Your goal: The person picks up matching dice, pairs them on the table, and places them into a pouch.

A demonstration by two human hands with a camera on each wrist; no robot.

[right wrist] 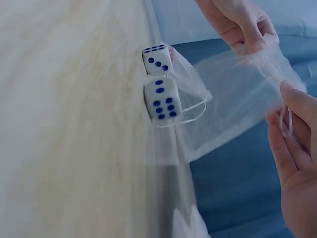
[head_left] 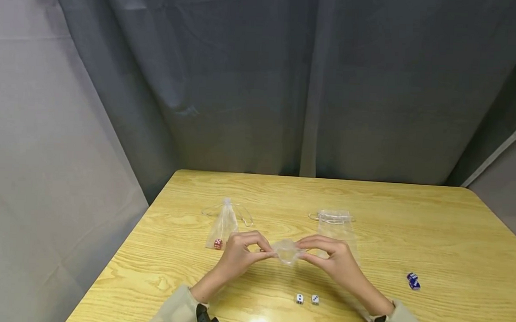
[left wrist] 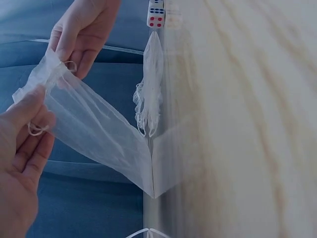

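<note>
Between both hands a sheer white drawstring pouch (head_left: 286,253) is held up by its mouth, which is spread into a rounded opening. My left hand (head_left: 243,253) pinches one side of the rim between thumb and fingers. The opposite side is pinched by my right hand (head_left: 330,254). In the left wrist view the pouch (left wrist: 94,124) slants down, its lower corner touching the table, with small cord loops near the fingers. Two white dice, one (head_left: 299,299) left of the other (head_left: 315,300), lie on the table nearer the body.
Behind my left hand lies a cinched sheer pouch (head_left: 227,221) with a red die (head_left: 218,244) inside. Another sheer pouch (head_left: 334,223) lies flat behind my right hand. Blue dice (head_left: 413,281) sit close together at the right on the wooden table (head_left: 452,224). Grey curtains (head_left: 252,85) hang behind.
</note>
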